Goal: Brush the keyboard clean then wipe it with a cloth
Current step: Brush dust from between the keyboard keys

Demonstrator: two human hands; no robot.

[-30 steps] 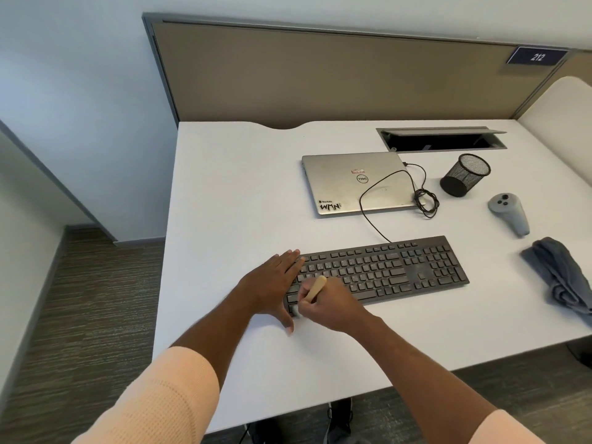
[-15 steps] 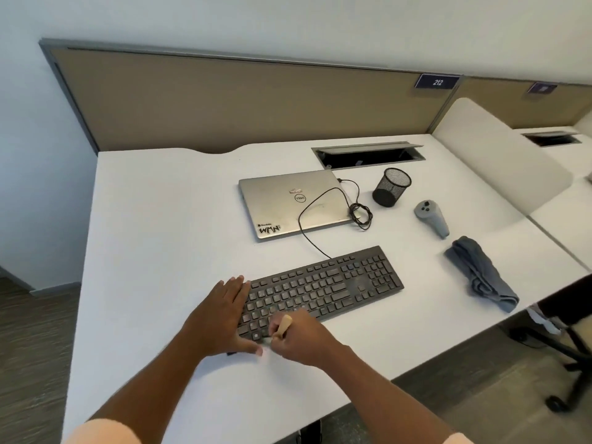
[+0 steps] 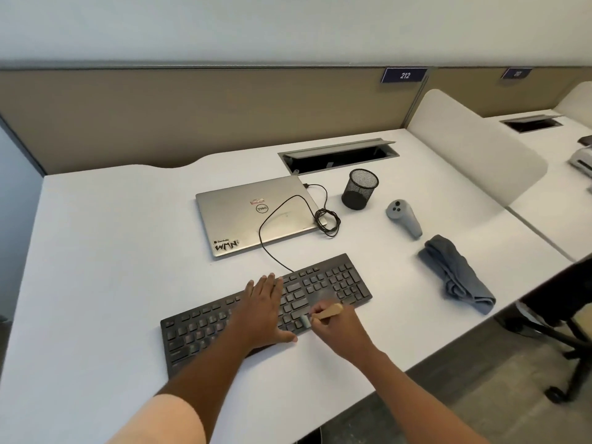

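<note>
A black keyboard (image 3: pixel 333 283) lies slanted on the white desk (image 3: pixel 112 251). My left hand (image 3: pixel 262 307) rests flat on the middle of the keys, fingers straight and thumb out toward the front edge. My right hand (image 3: pixel 339 328) grips a small brush with a wooden handle (image 3: pixel 330 311); its pale bristles touch the keys just right of my left thumb. A crumpled grey cloth (image 3: pixel 455 274) lies on the desk to the right of the keyboard, apart from both hands.
Behind the keyboard lies a closed silver laptop (image 3: pixel 253 216) with the keyboard's black cable (image 3: pixel 326 219) looped over it. A black mesh cup (image 3: pixel 359 189) and a grey controller (image 3: pixel 403 217) stand to its right. A cable hatch (image 3: pixel 339 155) sits open at the back. A chair base (image 3: pixel 557 341) is at right.
Both hands have moved from the keyboard's left end to its middle and right part. The brush is still held in my right hand. The camera view has swung to the right.
</note>
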